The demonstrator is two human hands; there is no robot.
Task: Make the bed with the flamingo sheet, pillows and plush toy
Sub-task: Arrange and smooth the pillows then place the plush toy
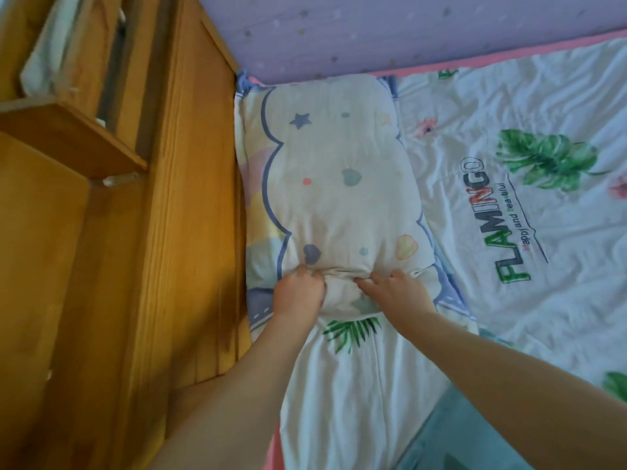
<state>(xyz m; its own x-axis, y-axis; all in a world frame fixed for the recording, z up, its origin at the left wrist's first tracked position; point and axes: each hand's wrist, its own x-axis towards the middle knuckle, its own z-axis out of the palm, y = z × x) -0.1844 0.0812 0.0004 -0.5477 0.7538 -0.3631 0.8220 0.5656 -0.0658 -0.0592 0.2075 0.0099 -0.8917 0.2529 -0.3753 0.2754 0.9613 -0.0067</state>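
Note:
A cream pillow (pixel 336 178) printed with stars and hearts lies along the wooden headboard, on top of the white flamingo sheet (pixel 529 232) with green leaves and the word FLAMINGO. My left hand (pixel 298 290) and my right hand (pixel 393 290) both pinch the pillow's near end, bunching its cover into a fold between them. A second pillow with a blue and pastel print (pixel 254 252) shows underneath at the edges. No plush toy is in view.
A wooden headboard (pixel 190 198) with shelves stands at the left. A purple dotted wall (pixel 373 32) runs behind the bed. A pink mattress edge (pixel 509 52) shows at the far side. A teal floor area (pixel 451 432) lies at the bottom right.

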